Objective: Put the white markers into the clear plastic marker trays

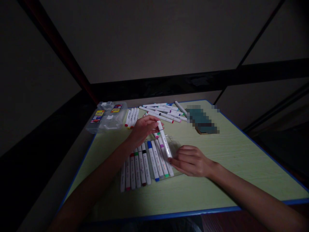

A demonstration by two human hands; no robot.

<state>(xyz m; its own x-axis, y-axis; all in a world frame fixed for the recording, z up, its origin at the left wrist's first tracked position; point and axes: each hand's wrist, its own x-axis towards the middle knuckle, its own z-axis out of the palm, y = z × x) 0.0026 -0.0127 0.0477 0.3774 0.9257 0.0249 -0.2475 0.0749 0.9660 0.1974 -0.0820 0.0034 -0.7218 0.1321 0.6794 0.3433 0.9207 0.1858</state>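
A white marker (164, 139) slants above the table, held at both ends. My left hand (144, 128) pinches its far end, fingers curled. My right hand (190, 160) grips its near end, fingers closed. Under the marker, a row of several white markers (142, 165) with coloured caps lies side by side on a clear tray (175, 141).
The pale green table (229, 161) has a blue edge. A clear plastic case (107, 117) sits at the far left corner, a few markers (131, 117) beside it. Several loose markers (164, 112) are scattered at the back. A blurred dark-green object (201, 120) lies at the back right.
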